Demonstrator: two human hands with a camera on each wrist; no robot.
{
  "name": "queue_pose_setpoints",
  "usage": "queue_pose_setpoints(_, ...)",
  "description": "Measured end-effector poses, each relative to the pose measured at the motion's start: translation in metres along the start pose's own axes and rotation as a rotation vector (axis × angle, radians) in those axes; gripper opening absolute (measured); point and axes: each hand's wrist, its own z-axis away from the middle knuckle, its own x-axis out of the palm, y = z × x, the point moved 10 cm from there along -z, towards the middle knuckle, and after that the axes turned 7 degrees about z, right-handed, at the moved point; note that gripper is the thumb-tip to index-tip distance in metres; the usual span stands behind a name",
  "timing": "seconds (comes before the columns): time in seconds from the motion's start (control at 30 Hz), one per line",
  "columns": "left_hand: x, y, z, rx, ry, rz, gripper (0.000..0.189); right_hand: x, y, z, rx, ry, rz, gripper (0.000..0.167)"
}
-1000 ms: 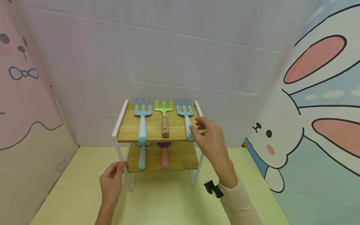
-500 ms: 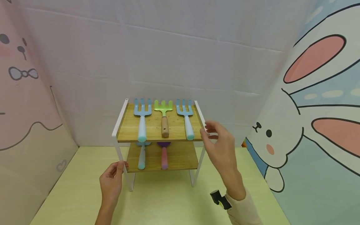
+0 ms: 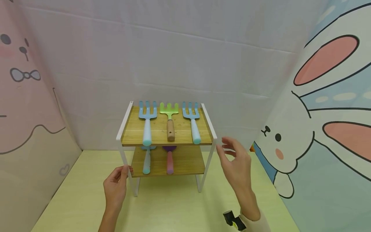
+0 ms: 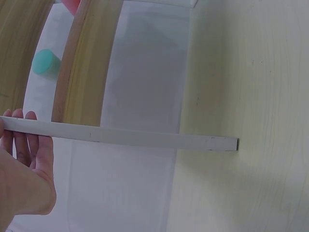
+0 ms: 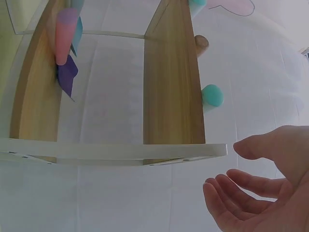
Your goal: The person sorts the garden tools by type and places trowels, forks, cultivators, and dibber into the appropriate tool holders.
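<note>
A two-tier wooden shelf [image 3: 184, 135] with a white frame stands on the table. On its upper board lie a blue hand fork [image 3: 147, 124], a green hand fork with a wooden handle [image 3: 170, 125] and a second blue hand fork [image 3: 195, 127]. The lower board bears a tool with a pale handle [image 3: 147, 162] and one with a pink handle and purple head [image 3: 169, 161]; the upper board partly covers both. My left hand [image 3: 116, 185] holds the white left front leg [image 4: 130, 136]. Beside the upper right corner, my right hand [image 3: 236, 164] holds nothing, fingers loosely bent, apart from the frame.
A pale wood-grain table [image 3: 168, 209] lies under the shelf. Behind it hangs a white cloth [image 3: 174, 58]. Printed cloths, one pink [image 3: 26, 103] and one with a rabbit [image 3: 324, 141], flank the left and right sides.
My right hand has drawn away from the right blue fork's handle, moving right and down past the shelf's edge. The forks and the left hand stay where they were.
</note>
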Motion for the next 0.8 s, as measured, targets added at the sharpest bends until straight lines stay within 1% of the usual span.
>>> queue_pose_setpoints(0.17,0.0,-0.001,0.0,-0.001,-0.001,-0.015,0.026,0.0,0.016,0.012,0.038,-0.003,0.003,0.027)
queue_pose_setpoints(0.33,0.001,-0.001,0.0,-0.003,0.001,-0.003,0.027,-0.001,0.029,0.023,0.06,0.001,0.021,0.026)
queue_pose_setpoints(0.47,0.0,-0.001,0.0,0.009,0.005,-0.03,0.027,-0.002,0.039,0.031,0.077,0.002,0.033,0.025)
queue_pose_setpoints(0.57,-0.001,-0.001,0.0,0.015,0.009,-0.043,0.027,-0.002,0.048,0.037,0.118,-0.006,0.043,0.024)
queue_pose_setpoints(0.7,-0.001,-0.002,-0.001,0.016,0.003,-0.031,0.027,-0.002,0.063,0.047,0.189,-0.021,0.059,0.023)
queue_pose_setpoints(0.8,0.0,-0.002,-0.001,0.016,-0.001,-0.022,0.027,-0.002,0.074,0.055,0.225,-0.034,0.07,0.023)
